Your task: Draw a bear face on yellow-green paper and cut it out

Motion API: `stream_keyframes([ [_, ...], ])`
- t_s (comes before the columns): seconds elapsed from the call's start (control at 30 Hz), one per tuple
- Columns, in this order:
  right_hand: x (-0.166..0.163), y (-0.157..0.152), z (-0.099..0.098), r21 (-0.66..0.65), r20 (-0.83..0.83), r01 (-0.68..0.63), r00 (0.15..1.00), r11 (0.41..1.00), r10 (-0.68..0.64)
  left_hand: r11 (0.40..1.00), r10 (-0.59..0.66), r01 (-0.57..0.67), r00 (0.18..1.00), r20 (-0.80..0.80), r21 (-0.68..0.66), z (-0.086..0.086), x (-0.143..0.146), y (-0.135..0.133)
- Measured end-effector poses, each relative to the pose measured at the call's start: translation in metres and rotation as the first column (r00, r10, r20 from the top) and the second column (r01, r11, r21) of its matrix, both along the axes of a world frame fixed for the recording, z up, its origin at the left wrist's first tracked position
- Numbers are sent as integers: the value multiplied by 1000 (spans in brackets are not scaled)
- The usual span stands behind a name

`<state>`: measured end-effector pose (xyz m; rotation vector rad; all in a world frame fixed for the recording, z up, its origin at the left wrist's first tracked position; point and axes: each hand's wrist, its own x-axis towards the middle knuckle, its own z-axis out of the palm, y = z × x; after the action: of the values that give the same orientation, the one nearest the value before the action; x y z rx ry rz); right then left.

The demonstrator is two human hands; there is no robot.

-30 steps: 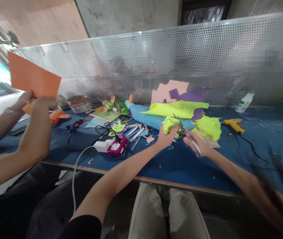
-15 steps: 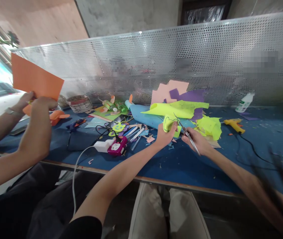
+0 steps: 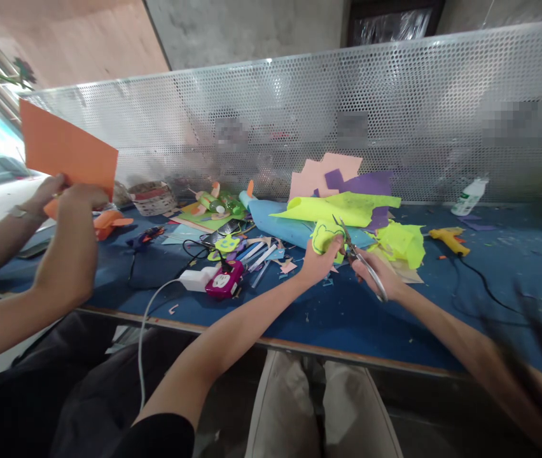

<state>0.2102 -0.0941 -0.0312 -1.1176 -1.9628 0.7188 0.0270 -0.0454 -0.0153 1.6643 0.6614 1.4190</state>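
My left hand [image 3: 316, 262] pinches a small neon-yellow foam piece [image 3: 324, 236] with a dark outline drawn on it, held just above the blue table [image 3: 347, 318]. Beside it, my right hand [image 3: 375, 275] grips metal scissors [image 3: 354, 254], whose blades are parted at the right edge of the piece. Both hands hover in front of a heap of yellow, blue, purple and pink foam sheets [image 3: 342, 203].
At the left, another person's two hands [image 3: 68, 203] hold up an orange sheet [image 3: 68, 147]. A white charger with cable [image 3: 193, 278], a magenta gadget [image 3: 224, 281], scraps, a yellow glue gun [image 3: 448, 239] and a white bottle [image 3: 467, 197] lie about. A perforated metal screen [image 3: 299, 121] closes the back.
The scissor blades have opened again at the yellow piece after closing half a second ago. My hands shifted only slightly. The other person's orange sheet moved a little.
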Motion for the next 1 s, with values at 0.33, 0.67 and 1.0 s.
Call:
stream_keyframes([
  [0.33, -1, -3, 1, 27, 15, 1, 1000, 1000, -2, 1000, -15, 15, 1000, 12, -11, -2, 0, 2],
  [0.67, -2, -4, 3, 11, 0, 59, 998, 998, -59, 996, -89, 90, 995, 40, -27, 9, -1, -3],
  [1.0, 4, 1, 4, 52, 82, 125, 988, 991, -129, 1000, 4, -4, 1000, 15, -12, 8, -9, 9],
])
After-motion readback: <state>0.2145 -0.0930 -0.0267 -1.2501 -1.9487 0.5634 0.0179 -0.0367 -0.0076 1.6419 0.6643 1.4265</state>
